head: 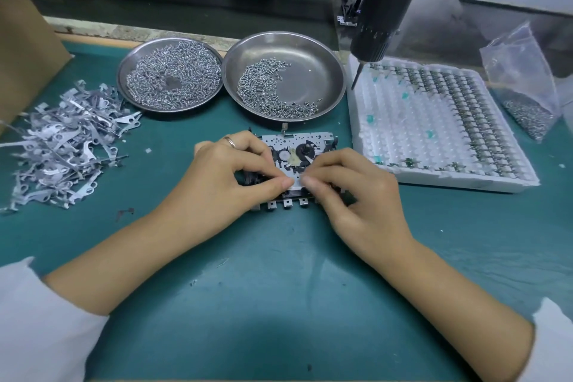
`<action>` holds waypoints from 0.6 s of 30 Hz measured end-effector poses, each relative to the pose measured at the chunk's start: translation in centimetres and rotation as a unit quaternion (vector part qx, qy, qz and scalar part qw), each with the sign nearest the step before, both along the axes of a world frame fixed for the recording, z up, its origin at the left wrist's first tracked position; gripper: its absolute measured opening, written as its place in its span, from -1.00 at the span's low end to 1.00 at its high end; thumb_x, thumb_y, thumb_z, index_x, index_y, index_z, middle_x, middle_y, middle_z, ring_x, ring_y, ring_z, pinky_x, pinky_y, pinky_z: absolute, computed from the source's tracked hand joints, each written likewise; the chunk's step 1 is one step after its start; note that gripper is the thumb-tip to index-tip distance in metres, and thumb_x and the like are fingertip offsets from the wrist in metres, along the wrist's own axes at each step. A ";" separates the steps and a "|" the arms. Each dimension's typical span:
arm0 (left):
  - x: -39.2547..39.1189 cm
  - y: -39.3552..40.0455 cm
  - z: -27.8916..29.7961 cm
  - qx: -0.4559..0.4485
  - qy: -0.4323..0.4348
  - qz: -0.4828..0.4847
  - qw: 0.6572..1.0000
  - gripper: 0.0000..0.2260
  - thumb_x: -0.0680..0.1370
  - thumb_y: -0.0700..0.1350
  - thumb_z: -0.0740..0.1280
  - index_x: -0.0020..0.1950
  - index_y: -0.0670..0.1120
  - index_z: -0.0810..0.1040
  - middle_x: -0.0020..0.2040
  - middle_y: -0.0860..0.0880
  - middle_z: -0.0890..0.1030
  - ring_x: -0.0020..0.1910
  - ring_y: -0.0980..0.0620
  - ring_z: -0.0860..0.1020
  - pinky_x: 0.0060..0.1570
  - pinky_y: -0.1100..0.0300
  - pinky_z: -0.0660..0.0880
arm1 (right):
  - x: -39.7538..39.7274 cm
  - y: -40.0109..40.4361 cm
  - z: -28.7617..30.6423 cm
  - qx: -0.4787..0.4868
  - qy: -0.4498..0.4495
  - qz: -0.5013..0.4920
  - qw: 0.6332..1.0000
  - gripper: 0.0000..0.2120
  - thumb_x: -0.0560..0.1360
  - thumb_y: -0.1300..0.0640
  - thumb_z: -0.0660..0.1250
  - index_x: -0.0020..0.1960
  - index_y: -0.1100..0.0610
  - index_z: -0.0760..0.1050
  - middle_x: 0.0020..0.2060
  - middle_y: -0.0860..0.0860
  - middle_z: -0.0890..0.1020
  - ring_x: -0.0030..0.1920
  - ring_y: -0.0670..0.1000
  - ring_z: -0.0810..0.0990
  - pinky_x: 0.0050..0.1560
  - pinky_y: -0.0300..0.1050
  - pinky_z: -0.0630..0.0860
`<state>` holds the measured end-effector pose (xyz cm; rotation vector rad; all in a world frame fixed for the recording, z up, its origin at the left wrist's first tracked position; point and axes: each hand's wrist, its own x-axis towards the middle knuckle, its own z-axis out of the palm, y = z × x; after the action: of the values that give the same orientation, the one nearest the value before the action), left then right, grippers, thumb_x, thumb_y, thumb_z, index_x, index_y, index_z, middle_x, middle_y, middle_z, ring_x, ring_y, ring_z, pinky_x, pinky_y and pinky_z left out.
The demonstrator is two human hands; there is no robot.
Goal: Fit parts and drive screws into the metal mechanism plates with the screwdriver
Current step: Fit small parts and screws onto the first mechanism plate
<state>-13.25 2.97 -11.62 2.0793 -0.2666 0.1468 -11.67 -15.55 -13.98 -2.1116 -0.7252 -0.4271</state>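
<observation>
On the green tabletop [279,288] the metal mechanism plate [297,141] lies flat in front of the two steel dishes of screws [170,74] [283,76], with both hands on its near half. The left hand [231,177] and right hand [356,192] meet fingertip to fingertip over the plate, each grip narrowed to a pinch on a small pale part [298,183] too hidden to identify. The electric screwdriver [383,9] hangs unheld above the white parts tray [434,133] at right, and a heap of stamped metal levers [62,146] lies at left.

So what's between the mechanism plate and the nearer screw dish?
Head view: only bare green mat separates the mechanism plate from the half-full screw dish.
</observation>
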 end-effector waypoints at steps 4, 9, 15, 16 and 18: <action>0.0 0.2 0.0 0.004 0.006 0.002 1.000 -0.84 0.31 0.17 0.39 -0.27 0.14 0.69 -0.18 0.20 0.53 -0.24 0.13 0.51 0.12 -0.19 0.38 | 0.4 -0.3 0.4 0.082 0.058 -0.016 0.995 -0.87 0.51 0.24 0.32 -0.12 0.26 0.63 -0.16 0.05 0.63 -0.11 -0.02 0.59 -0.05 -0.20 0.48; 0.1 0.1 0.1 -0.001 0.011 0.017 1.000 -0.78 0.26 0.19 0.42 -0.18 0.15 0.69 -0.16 0.23 0.54 -0.18 0.15 0.53 0.18 -0.11 0.39 | 0.4 -0.2 0.3 0.086 0.067 -0.018 0.994 -0.87 0.52 0.23 0.32 -0.13 0.24 0.62 -0.19 0.02 0.62 -0.13 -0.07 0.57 -0.07 -0.25 0.46; 0.1 0.3 0.3 0.026 -0.023 0.030 0.999 -0.78 0.32 0.28 0.43 -0.19 0.18 0.65 -0.16 0.19 0.55 -0.12 0.12 0.54 0.18 -0.20 0.36 | 0.4 -0.2 0.3 0.102 0.080 -0.024 0.991 -0.88 0.52 0.21 0.32 -0.13 0.19 0.63 -0.21 -0.03 0.60 -0.16 -0.11 0.54 -0.10 -0.33 0.40; 0.2 0.4 0.4 0.021 -0.033 0.035 0.999 -0.80 0.35 0.27 0.37 -0.21 0.19 0.66 -0.17 0.16 0.56 -0.13 0.11 0.54 0.17 -0.21 0.37 | 0.5 -0.1 0.2 0.104 0.079 -0.024 0.991 -0.88 0.52 0.21 0.32 -0.13 0.19 0.63 -0.21 -0.02 0.60 -0.16 -0.11 0.54 -0.10 -0.32 0.41; 0.5 0.7 0.5 0.037 -0.083 0.064 0.994 -0.83 0.44 0.19 0.32 -0.11 0.17 0.65 -0.16 0.15 0.56 -0.18 0.15 0.53 0.16 -0.23 0.38 | 0.5 -0.1 0.2 0.109 0.075 -0.024 0.991 -0.88 0.52 0.21 0.33 -0.14 0.19 0.62 -0.22 -0.02 0.60 -0.17 -0.09 0.54 -0.12 -0.29 0.41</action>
<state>-12.74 3.67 -11.07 2.1618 -0.2424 0.3948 -11.15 -15.62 -13.79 -1.9344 -0.5183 -0.3510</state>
